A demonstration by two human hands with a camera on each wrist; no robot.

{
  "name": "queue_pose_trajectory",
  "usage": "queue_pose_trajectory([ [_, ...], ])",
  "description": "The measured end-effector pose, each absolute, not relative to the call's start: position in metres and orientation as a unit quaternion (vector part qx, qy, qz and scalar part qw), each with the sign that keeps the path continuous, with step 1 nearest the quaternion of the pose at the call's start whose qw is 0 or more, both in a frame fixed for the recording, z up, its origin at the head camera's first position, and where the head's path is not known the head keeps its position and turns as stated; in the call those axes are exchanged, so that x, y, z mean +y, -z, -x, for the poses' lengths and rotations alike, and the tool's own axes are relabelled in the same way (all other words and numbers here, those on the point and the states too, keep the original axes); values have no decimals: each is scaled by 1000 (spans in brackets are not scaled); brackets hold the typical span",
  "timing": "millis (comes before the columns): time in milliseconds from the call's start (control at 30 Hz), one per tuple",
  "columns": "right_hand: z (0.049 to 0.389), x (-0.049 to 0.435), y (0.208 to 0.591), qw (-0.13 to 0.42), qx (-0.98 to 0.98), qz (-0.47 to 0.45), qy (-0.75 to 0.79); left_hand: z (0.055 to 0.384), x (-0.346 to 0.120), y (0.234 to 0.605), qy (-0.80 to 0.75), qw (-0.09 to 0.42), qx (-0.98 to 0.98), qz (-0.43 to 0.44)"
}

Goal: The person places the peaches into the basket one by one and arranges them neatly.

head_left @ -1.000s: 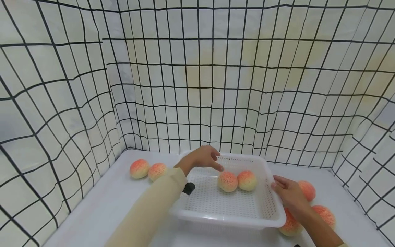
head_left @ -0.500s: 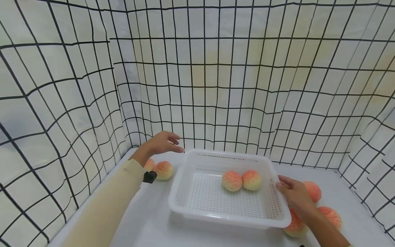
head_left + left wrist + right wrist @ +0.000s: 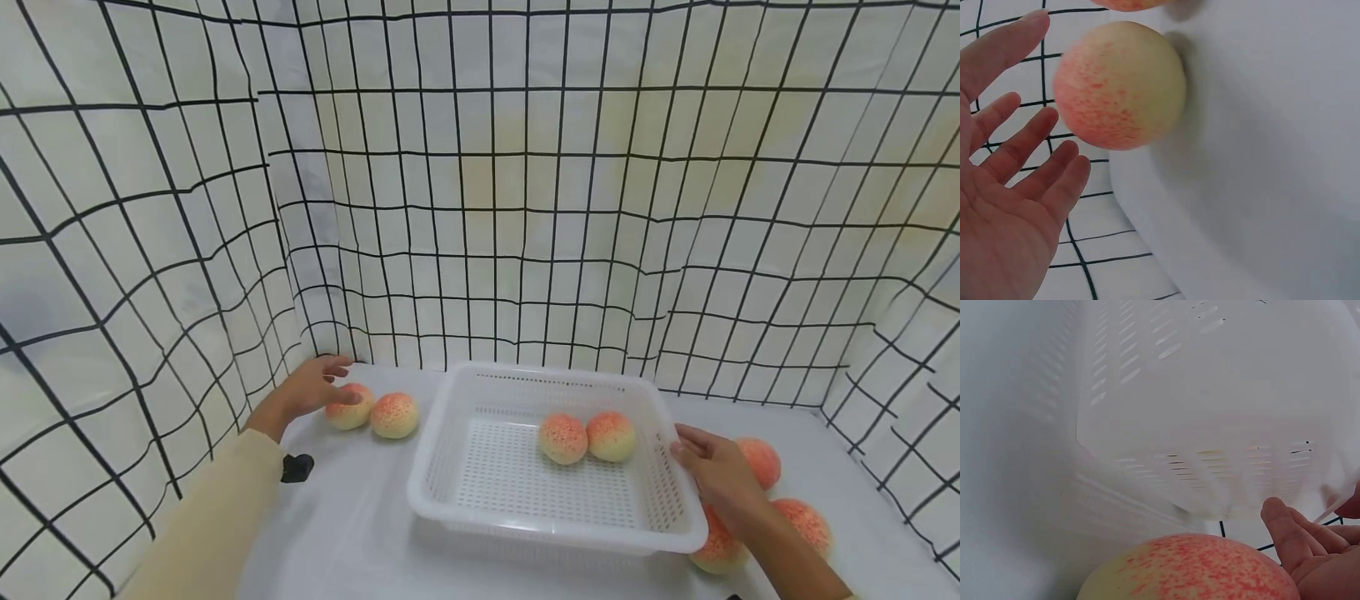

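My left hand [image 3: 303, 390] is at the outer of two peaches on the left, thumb overlapping that peach [image 3: 348, 413] in the head view. In the left wrist view the fingers of this hand [image 3: 1016, 200] spread beside the round, pink-and-yellow peach [image 3: 1119, 87], not closed on it. A second peach [image 3: 394, 416] sits just to its right. My right hand [image 3: 716, 473] pinches the right rim of a white perforated plastic basket [image 3: 555, 527], thumb above and fingers beneath. Two peaches [image 3: 563, 439] lie side by side inside the basket.
Several peaches lie right of the basket, one [image 3: 760, 462] behind my right hand, another [image 3: 717, 547] below the basket's corner, one [image 3: 804, 525] beyond my wrist. Black netting [image 3: 517, 208] over pale cloth walls the white table [image 3: 352, 517] at back and sides.
My left hand has moved left from over the basket, out past its rim and down to the outer left peach. My right hand stays on the basket's rim.
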State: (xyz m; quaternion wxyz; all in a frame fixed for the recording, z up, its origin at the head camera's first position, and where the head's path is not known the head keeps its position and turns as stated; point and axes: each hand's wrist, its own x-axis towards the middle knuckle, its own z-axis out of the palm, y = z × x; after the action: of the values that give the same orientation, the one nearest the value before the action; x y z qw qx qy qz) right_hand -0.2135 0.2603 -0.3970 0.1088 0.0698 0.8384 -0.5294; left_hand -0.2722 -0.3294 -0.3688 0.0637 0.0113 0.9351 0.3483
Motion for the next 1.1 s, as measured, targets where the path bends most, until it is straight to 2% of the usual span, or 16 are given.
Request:
queue_pose_trajectory([
  [233,213,262,399,110,834,-65,537,273,-344,403,-380,61,923,6],
  [533,213,261,399,108,830,-61,543,279,-344,430,-394,50,917,50],
  [800,212,261,399,110,830,-66,543,277,-345,435,-394,27,916,65],
  [1100,212,262,400,108,831,-60,542,268,-344,426,-390,23,918,65],
])
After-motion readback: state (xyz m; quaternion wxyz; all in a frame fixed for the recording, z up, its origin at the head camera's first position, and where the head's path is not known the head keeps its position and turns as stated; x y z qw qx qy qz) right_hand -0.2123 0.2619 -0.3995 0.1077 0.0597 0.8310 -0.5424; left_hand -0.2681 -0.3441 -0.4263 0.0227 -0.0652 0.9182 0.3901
